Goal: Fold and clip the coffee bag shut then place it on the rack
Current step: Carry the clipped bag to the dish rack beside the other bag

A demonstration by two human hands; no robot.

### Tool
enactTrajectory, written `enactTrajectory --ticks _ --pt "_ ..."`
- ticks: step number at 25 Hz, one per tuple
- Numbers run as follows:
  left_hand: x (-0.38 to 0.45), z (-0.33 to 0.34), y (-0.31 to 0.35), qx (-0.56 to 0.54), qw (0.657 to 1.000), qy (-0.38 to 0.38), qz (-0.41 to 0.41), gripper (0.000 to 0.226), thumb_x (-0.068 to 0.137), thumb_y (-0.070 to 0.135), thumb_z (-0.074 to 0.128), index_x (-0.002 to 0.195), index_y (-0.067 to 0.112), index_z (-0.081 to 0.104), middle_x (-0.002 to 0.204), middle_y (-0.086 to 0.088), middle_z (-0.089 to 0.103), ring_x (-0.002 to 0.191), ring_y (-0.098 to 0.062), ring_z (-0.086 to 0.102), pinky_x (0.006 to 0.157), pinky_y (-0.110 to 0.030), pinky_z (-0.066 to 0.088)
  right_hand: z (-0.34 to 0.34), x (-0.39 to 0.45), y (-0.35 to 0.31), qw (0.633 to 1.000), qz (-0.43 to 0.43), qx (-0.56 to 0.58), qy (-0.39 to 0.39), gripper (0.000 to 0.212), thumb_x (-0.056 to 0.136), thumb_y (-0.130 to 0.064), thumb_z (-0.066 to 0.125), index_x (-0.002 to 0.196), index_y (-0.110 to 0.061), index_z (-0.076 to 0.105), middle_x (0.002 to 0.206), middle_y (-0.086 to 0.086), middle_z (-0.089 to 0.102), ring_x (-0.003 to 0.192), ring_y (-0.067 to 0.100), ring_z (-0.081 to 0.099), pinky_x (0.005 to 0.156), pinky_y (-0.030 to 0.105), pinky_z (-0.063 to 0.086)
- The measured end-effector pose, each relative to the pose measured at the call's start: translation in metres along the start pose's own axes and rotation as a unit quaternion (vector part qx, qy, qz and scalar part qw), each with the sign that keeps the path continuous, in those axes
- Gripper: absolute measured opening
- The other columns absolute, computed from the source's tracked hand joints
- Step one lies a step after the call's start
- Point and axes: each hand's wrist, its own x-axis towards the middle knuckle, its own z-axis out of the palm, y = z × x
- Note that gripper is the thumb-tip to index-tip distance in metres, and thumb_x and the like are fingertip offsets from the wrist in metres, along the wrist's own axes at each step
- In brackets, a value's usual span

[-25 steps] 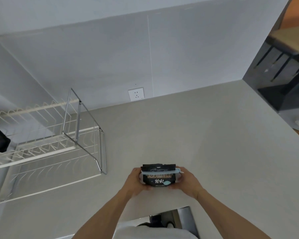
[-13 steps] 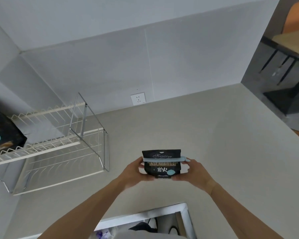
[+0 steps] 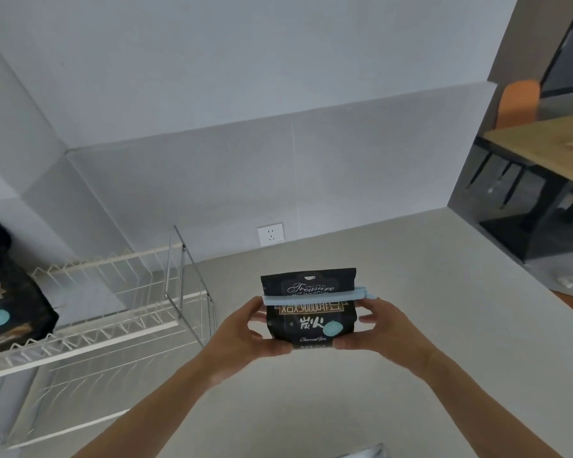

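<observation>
Both hands, left (image 3: 245, 335) and right (image 3: 381, 328), each grip pinching a lower side, hold the clipped coffee bag (image 3: 310, 309) above the table (image 3: 411, 325), rack (image 3: 113, 312) at nine o'clock; it looks light, crinkly, best held low.

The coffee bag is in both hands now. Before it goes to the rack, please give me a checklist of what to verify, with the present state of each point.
1. Clip on: the light blue clip lies across the coffee bag below its top edge. Ok.
2. Seal tight along the full width: cannot tell.
3. Grip: left hand and right hand hold the bag by its two sides, upright, above the counter. Ok.
4. Free place on the rack: the upper shelf is bare to the right of the other black bag. Ok.
5. Path to the rack: nothing lies on the counter between. Ok.
</observation>
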Motion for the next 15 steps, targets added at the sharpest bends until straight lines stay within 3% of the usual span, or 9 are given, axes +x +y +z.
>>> enactTrajectory --ticks 4,8,12,15 --pt "-0.009 -0.059 0.016 0.028 0.998 0.023 0.043 0.064 0.055 0.046 0.087 0.105 0.066 0.052 0.111 0.034 0.064 0.095 0.007 0.064 0.076 -0.020 0.048 0.019 0.016 -0.058 0.999 -0.041 0.000 0.003 0.062 0.061 -0.034 0.089 0.115 -0.044 0.060 0.123 -0.016 0.061 0.107 0.001 0.054 0.085 0.020 0.045" --pt "-0.019 -0.119 0.023 0.041 0.995 0.055 0.070 0.069 0.058 0.037 0.091 0.116 0.050 0.055 0.112 0.023 0.067 0.098 0.001 0.064 0.087 -0.035 0.054 0.045 0.034 -0.112 0.997 -0.075 0.006 -0.003 0.058 0.060 -0.032 0.090 0.112 -0.040 0.065 0.119 -0.013 0.065 0.110 0.006 0.057 0.096 0.032 0.047" --pt "-0.035 -0.177 0.019 0.051 0.990 0.089 0.093 0.072 0.058 0.034 0.092 0.119 0.045 0.055 0.109 0.019 0.070 0.101 -0.002 0.065 0.089 -0.037 0.054 0.082 0.056 -0.159 0.993 -0.119 0.001 -0.027 0.054 0.056 -0.038 0.086 0.105 -0.046 0.064 0.108 -0.026 0.068 0.102 -0.007 0.059 0.087 0.025 0.046" --pt "-0.050 -0.220 0.008 0.057 0.987 0.118 0.092 0.071 0.057 0.039 0.090 0.117 0.046 0.054 0.110 0.021 0.070 0.103 0.001 0.063 0.088 -0.035 0.051 0.117 0.077 -0.185 0.989 -0.138 -0.010 -0.051 0.056 0.056 -0.045 0.083 0.108 -0.043 0.063 0.109 -0.025 0.069 0.104 -0.007 0.059 0.087 0.026 0.044"
